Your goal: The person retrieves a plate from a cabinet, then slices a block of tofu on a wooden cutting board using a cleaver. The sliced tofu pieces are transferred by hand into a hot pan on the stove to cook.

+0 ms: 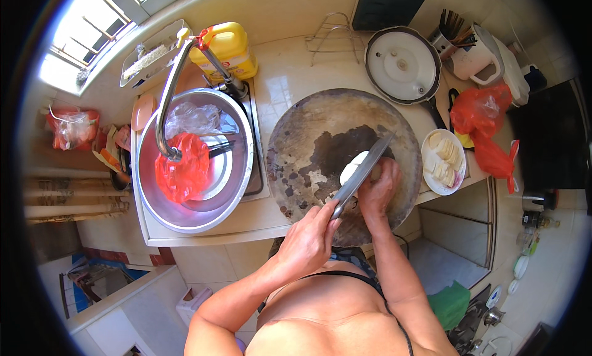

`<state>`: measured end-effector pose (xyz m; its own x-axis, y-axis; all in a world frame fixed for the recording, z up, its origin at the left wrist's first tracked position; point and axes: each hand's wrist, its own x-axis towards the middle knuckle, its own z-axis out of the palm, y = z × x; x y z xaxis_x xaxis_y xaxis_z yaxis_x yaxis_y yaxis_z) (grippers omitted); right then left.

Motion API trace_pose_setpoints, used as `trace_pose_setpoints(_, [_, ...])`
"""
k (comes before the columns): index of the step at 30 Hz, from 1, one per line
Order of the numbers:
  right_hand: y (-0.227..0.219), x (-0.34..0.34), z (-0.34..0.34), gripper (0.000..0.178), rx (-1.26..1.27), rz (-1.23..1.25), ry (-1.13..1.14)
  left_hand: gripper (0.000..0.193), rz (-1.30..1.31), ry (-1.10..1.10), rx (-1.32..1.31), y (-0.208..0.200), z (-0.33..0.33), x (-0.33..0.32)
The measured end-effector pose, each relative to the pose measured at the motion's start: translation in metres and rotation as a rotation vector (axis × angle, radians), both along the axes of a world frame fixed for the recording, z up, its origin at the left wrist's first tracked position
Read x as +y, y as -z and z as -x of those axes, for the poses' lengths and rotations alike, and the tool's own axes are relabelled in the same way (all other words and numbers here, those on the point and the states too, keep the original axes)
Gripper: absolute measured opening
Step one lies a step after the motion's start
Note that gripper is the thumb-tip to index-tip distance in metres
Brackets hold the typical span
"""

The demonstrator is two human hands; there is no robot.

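Note:
My left hand point(306, 240) grips a kitchen knife point(362, 177), its blade slanting up and to the right over a round wooden chopping board point(296, 134). White pieces of food point(352, 168) lie against the blade's left side; I cannot tell their exact kind. On the other side of the blade, my right hand point(378, 189) curls its fingers close to the steel and holds the white food, mostly hidden by the hand and the knife. To the right of the board, a white plate point(439, 187) carries several pale slices point(445, 152).
A large metal basin point(145, 198) with a red plastic bag stands left under the tap point(165, 109). Behind are a yellow jug point(228, 41), a wire rack point(336, 38) and a pan lid point(402, 63). Red bags point(487, 109) lie at the right.

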<state>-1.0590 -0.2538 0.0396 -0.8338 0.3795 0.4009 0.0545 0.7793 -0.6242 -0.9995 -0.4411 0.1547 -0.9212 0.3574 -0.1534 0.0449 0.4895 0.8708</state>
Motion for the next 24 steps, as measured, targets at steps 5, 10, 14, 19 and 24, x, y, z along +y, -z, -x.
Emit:
trace_pose_setpoints(5, [0.004, -0.001, 0.000, 0.023, 0.004, 0.005, 0.010, 0.035, -0.040, -0.011, 0.035, 0.026, 0.021, 0.019])
trace_pose_setpoints(10, [0.007, 0.000, -0.001, 0.028, 0.005, -0.003, 0.013, 0.036, -0.031, -0.019, 0.018, 0.039, 0.021, 0.021])
trace_pose_setpoints(14, [0.008, 0.000, -0.001, 0.026, 0.018, -0.013, 0.032, 0.038, -0.038, -0.009, -0.031, 0.035, 0.005, 0.009])
trace_pose_setpoints(19, [0.008, 0.001, -0.001, 0.026, 0.060, -0.004, -0.007, 0.041, 0.010, 0.011, -0.071, 0.024, -0.028, -0.025])
trace_pose_setpoints(24, [0.007, 0.003, -0.004, 0.025, 0.059, 0.017, -0.027, 0.042, 0.094, 0.028, -0.124, 0.001, -0.066, -0.071])
